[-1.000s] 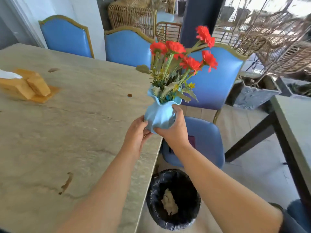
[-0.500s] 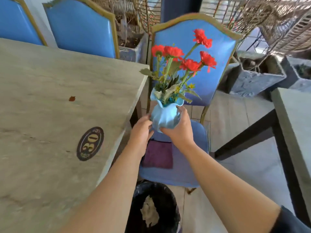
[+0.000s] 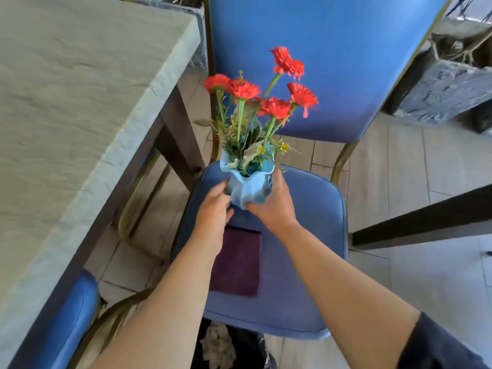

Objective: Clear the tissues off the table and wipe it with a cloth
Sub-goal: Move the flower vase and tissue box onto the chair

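A light blue vase (image 3: 249, 191) with red flowers (image 3: 266, 94) is held low over the seat of a blue chair (image 3: 314, 235); whether its base touches the seat I cannot tell. My right hand (image 3: 274, 206) grips the vase's right side. On its left side rests my left hand (image 3: 213, 211), fingers against it. A dark purple cloth (image 3: 238, 262) lies flat on the seat just behind the vase, partly under my left forearm. The stone-topped table (image 3: 66, 102) fills the left. Crumpled tissue (image 3: 218, 344) lies in a black-lined bin at the bottom edge.
Another blue chair (image 3: 69, 323) is tucked under the table at the lower left. A second table's dark leg (image 3: 420, 222) crosses the right side. Grey stone planters (image 3: 442, 86) stand at the upper right on the tiled floor.
Both hands have carried the vase away from the table and down to the chair seat. The view has tilted down, so the table's number plate is out of sight.
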The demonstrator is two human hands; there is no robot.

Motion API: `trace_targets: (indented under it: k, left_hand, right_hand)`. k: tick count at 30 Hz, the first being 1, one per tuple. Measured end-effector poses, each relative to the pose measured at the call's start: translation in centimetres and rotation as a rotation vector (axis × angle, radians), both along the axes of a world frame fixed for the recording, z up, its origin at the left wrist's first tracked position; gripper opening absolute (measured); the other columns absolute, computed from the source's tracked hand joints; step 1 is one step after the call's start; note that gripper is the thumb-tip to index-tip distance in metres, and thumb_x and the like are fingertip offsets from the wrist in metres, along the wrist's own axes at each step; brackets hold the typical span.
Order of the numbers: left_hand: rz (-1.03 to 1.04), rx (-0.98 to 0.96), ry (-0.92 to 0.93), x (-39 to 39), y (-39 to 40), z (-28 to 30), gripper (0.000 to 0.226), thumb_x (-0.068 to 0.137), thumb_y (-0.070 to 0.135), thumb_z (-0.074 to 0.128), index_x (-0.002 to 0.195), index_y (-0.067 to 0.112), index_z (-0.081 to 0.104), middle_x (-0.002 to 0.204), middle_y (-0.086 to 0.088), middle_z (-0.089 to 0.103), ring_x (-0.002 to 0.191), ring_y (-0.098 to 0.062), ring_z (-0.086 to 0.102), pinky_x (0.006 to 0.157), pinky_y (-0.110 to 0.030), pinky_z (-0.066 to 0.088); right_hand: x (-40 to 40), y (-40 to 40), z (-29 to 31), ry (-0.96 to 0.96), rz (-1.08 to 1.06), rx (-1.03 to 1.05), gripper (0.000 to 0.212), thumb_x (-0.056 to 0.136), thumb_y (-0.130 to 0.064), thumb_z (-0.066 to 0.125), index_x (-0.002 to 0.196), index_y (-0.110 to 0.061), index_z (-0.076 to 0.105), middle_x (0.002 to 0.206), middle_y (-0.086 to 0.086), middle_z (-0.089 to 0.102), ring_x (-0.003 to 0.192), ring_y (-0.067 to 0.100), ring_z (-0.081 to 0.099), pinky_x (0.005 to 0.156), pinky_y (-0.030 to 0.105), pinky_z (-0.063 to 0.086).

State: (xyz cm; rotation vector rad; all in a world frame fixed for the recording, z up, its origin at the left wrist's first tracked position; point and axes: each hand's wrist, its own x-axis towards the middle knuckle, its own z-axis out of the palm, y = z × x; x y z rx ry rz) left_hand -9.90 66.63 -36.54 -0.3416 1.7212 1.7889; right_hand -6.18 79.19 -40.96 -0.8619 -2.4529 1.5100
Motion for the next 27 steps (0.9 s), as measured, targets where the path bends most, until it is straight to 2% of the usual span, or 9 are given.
trace_targets:
  k: [2, 4, 7, 10, 13, 16, 21, 23, 27]
  left_hand:
    - [-0.006, -0.011, -0.002, 0.1, -0.1, -0.9, 0.033, 0.091, 0.016, 0.047, 0.108, 0.041, 0.059, 0.129, 0.005, 0.059, 0.121, -0.01, 0.053, 0.102, -0.033, 0.041]
    - [-0.025, -0.021, -0.002, 0.3, -0.1, -1.2, 0.033, 0.083, 0.021, 0.05, 0.103, 0.046, 0.059, 0.128, 0.007, 0.058, 0.121, -0.01, 0.052, 0.103, -0.034, 0.04]
    - [-0.047, -0.042, 0.001, 0.5, -0.2, -1.7, 0.036, 0.093, 0.014, 0.045, 0.11, 0.043, 0.056, 0.128, 0.011, 0.055, 0.124, -0.009, 0.049, 0.108, -0.036, 0.037]
    - [-0.069, -0.054, 0.002, 0.8, -0.7, -1.7, 0.044, 0.097, 0.01, 0.041, 0.132, 0.035, 0.05, 0.136, 0.009, 0.05, 0.127, -0.01, 0.046, 0.111, -0.038, 0.034]
    - [-0.066, -0.06, -0.011, 1.4, -1.6, -0.4, 0.042, 0.097, 0.011, 0.043, 0.134, 0.028, 0.051, 0.143, 0.002, 0.046, 0.125, -0.011, 0.044, 0.109, -0.035, 0.036]
    - [-0.038, -0.069, -0.024, 2.7, -2.8, 2.3, 0.033, 0.097, 0.015, 0.045, 0.124, 0.03, 0.056, 0.136, -0.001, 0.051, 0.121, -0.014, 0.05, 0.103, -0.033, 0.041]
    - [-0.029, -0.026, 0.02, 6.2, -5.8, 9.1, 0.025, 0.098, 0.016, 0.046, 0.117, 0.026, 0.06, 0.125, -0.001, 0.059, 0.117, -0.015, 0.056, 0.103, -0.036, 0.043]
    - [-0.016, 0.01, 0.048, 8.0, -7.9, 12.5, 0.025, 0.099, 0.016, 0.046, 0.118, 0.023, 0.06, 0.122, 0.0, 0.061, 0.115, -0.015, 0.058, 0.1, -0.034, 0.045]
    - [-0.02, 0.066, 0.139, 11.7, -14.5, 19.2, 0.025, 0.099, 0.016, 0.044, 0.115, 0.022, 0.062, 0.113, 0.001, 0.066, 0.102, -0.013, 0.065, 0.088, -0.027, 0.049]
  right_hand:
    - [0.0, 0.1, -0.9, -0.012, 0.022, -0.009, 0.075, 0.06, -0.018, 0.081, 0.124, -0.02, 0.042, 0.118, 0.0, 0.05, 0.109, 0.021, 0.048, 0.078, 0.026, 0.039]
    - [0.1, 0.2, -1.3, -0.02, 0.045, 0.009, 0.081, 0.061, -0.018, 0.081, 0.13, -0.023, 0.039, 0.123, 0.0, 0.05, 0.112, 0.02, 0.046, 0.082, 0.026, 0.039]
    - [0.4, 0.0, -1.3, -0.04, 0.05, 0.017, 0.086, 0.062, -0.018, 0.081, 0.135, -0.023, 0.036, 0.126, 0.0, 0.049, 0.115, 0.019, 0.045, 0.089, 0.031, 0.043]
    - [0.7, -0.3, -0.8, -0.102, 0.053, 0.05, 0.08, 0.063, -0.021, 0.082, 0.131, -0.016, 0.039, 0.122, 0.002, 0.05, 0.114, 0.024, 0.047, 0.091, 0.038, 0.046]
    - [1.6, -1.0, 1.1, -0.114, 0.029, 0.026, 0.065, 0.068, -0.017, 0.079, 0.123, -0.009, 0.045, 0.118, 0.003, 0.051, 0.111, 0.024, 0.049, 0.088, 0.033, 0.045]
    - [2.7, -2.9, 4.5, -0.09, -0.057, -0.055, 0.061, 0.074, -0.01, 0.072, 0.128, -0.009, 0.044, 0.116, -0.001, 0.047, 0.116, 0.021, 0.048, 0.096, 0.033, 0.044]
    - [5.5, -8.1, 10.5, -0.117, -0.207, -0.228, 0.079, 0.075, -0.029, 0.069, 0.145, -0.023, 0.032, 0.132, 0.004, 0.049, 0.121, 0.022, 0.051, 0.097, 0.045, 0.049]
    - [7.3, -10.7, 13.8, -0.068, -0.251, -0.285, 0.07, 0.085, -0.02, 0.063, 0.146, -0.024, 0.03, 0.134, 0.002, 0.044, 0.12, 0.018, 0.049, 0.098, 0.039, 0.047]
    - [11.3, -16.8, 20.3, 0.027, -0.258, -0.24, 0.038, 0.09, -0.014, 0.053, 0.125, -0.028, 0.053, 0.126, 0.003, 0.053, 0.106, 0.013, 0.054, 0.096, 0.039, 0.048]
